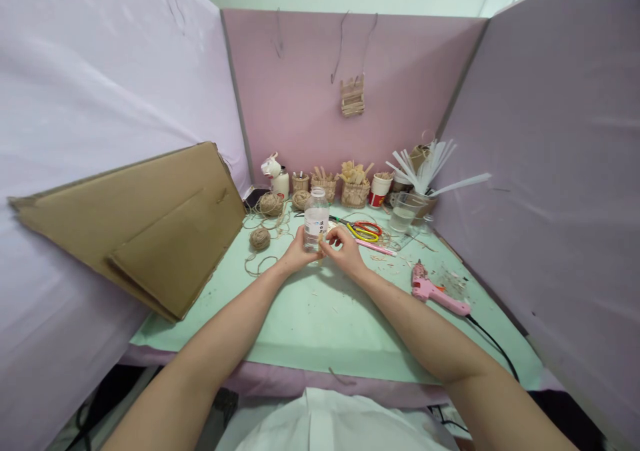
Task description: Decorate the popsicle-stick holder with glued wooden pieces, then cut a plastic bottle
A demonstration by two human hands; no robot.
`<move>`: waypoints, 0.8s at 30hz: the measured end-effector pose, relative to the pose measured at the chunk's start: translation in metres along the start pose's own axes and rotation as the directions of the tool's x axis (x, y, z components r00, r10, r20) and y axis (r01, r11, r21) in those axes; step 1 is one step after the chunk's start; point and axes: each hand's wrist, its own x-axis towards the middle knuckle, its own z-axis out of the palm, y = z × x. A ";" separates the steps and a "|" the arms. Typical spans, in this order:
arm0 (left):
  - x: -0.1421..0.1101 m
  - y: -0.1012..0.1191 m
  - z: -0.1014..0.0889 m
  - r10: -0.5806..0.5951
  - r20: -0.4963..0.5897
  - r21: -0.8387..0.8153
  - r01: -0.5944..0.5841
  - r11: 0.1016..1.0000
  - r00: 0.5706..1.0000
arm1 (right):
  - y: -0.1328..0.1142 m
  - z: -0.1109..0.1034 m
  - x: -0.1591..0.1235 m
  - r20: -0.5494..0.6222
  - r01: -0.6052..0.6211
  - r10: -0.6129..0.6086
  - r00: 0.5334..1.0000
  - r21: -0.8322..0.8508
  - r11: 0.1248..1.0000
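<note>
My left hand (299,251) is wrapped round the lower part of a clear plastic bottle (317,212). The bottle stands upright, has no cap, and carries dark print on its side. My right hand (344,250) is closed in a pinch at the bottle's lower right side, on what looks like a small tan wooden stick (321,239). The fingers partly cover this piece. Just behind my right hand lie pliers with red and yellow handles (367,230) and a pink pen-like stick (376,247).
A pink glue gun (435,291) with a black cord lies at right. Twine balls (259,239) sit at left, near a leaning cardboard sheet (165,224). Along the back stand a basket of wooden sticks (355,194), a paper cup (380,191) and a clear plastic cup (401,216).
</note>
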 end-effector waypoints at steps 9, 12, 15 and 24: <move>-0.002 0.009 -0.001 -0.011 0.034 0.010 0.011 1.000 0.999 | 0.000 0.005 -0.005 -0.023 -0.070 0.070 0.997 0.026 0.997; -0.002 0.009 -0.005 -0.027 0.084 0.000 0.027 1.000 0.996 | 0.000 0.005 -0.004 -0.001 -0.082 0.082 0.997 0.067 0.994; -0.002 0.009 -0.007 -0.044 0.087 -0.037 0.047 0.998 0.995 | 0.002 0.004 -0.004 0.021 -0.095 0.093 0.995 0.112 0.989; -0.002 0.015 -0.005 -0.083 0.013 -0.074 0.083 0.994 0.996 | 0.005 0.007 -0.004 0.031 -0.110 0.107 0.994 0.138 0.984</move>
